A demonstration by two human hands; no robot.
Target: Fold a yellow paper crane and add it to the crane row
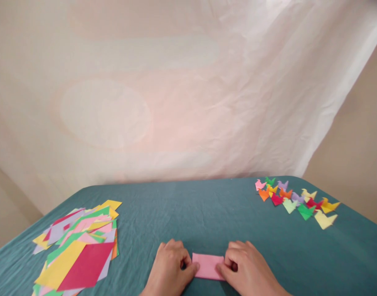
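Observation:
A pink piece of folded paper (208, 266), a small rectangle, lies near the table's front edge between my hands. My left hand (173, 267) grips its left end, thumb on top and fingers curled. At the opposite end, my right hand (245, 267) pinches the paper in the same way, thumb pressed on its surface. The fingertips behind and under the paper are partly hidden.
A loose pile of coloured paper sheets (86, 267) spreads over the table's left side. Several folded paper birds (306, 210) stand in rows at the far right. Dark green cloth (182, 213) covers the table, and a pale sheet (182, 102) hangs behind it.

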